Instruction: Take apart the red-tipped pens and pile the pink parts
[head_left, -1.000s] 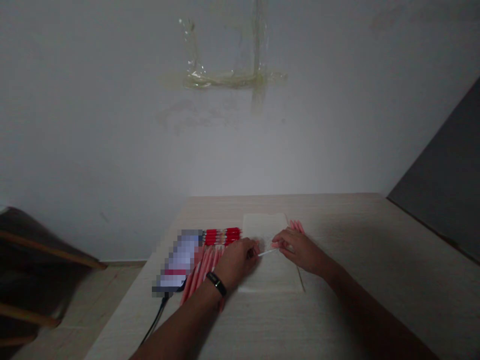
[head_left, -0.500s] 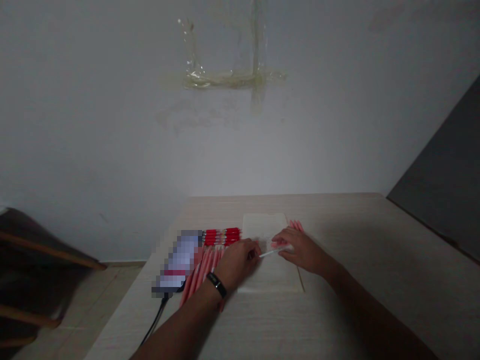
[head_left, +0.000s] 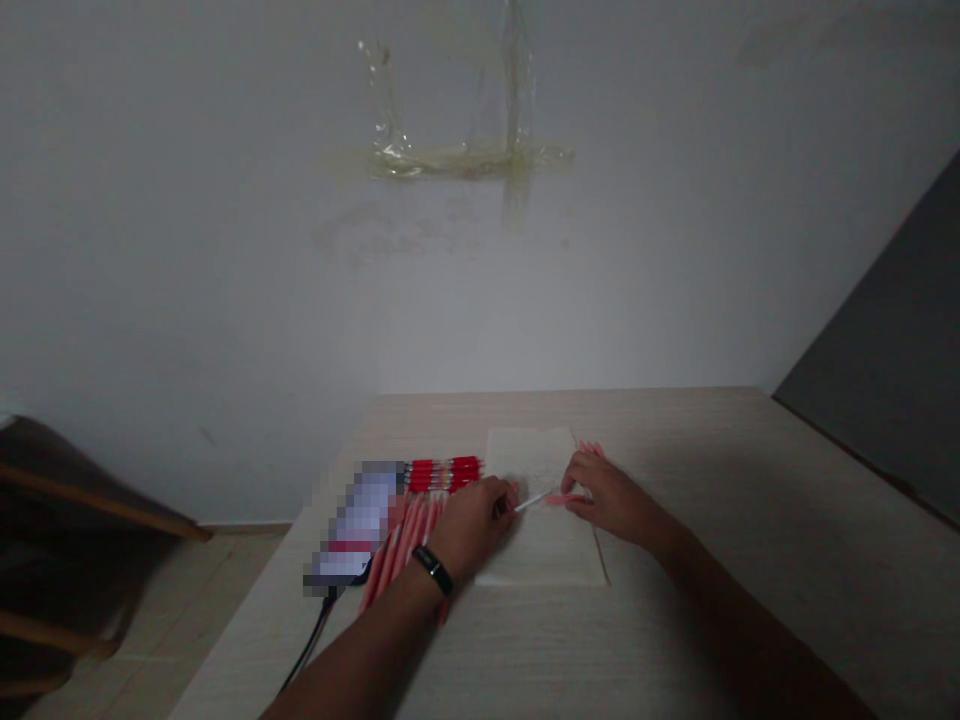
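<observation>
Pale table (head_left: pixel 540 650), paper (head_left: pixel 536 560) on top. Left hand (head_left: pixel 476 515) curled by thin white stick (head_left: pixel 532 501), can't tell if holding. Right hand (head_left: pixel 606 492) pinches pink piece (head_left: pixel 558 499).

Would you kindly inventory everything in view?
Table: one, pale, lower middle
Paper stack: one, off-white, on table
Phone-like device: one, dark-edged, table's left
Cable: one, black, at device
Red pens: several, red, beside device
Pink tubes: several, pink, left and right of paper
White rod: one, white, over paper
Pink piece: one, pink, near rod's right end
Wall: one, grey-white, behind
Tape: strips, yellowish, on wall
Dark panel: one, grey, right edge
Furniture: one, dark, left edge
Floor: one, tan, lower left
Wristband: one, black, left wrist
Left hand: one, bare, at rod
Right hand: one, bare, at pink piece
</observation>
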